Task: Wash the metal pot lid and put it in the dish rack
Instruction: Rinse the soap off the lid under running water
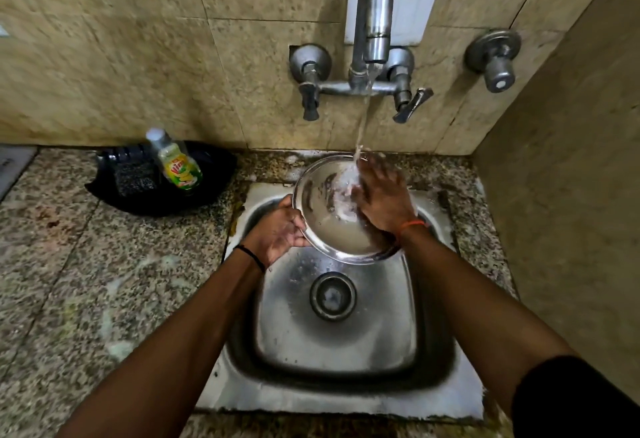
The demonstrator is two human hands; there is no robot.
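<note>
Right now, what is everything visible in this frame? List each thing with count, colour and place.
metal pot lid: one, silver, held tilted over the sink under the running water
tap: one, chrome, on the wall above the sink, water flowing
tap levers: two, grey metal, either side of the spout
wall valve: one, grey, on the wall at far right
sink: one, steel, set in the counter, drain in the middle
counter: speckled granite, around the sink
black tray: one, on the counter left of the sink
dish soap bottle: one, clear with yellow-green label, in the tray
scrubber: one, dark, in the tray
left hand: grips the lid's left rim
right hand: fingers flat on the lid's face under the stream
</note>
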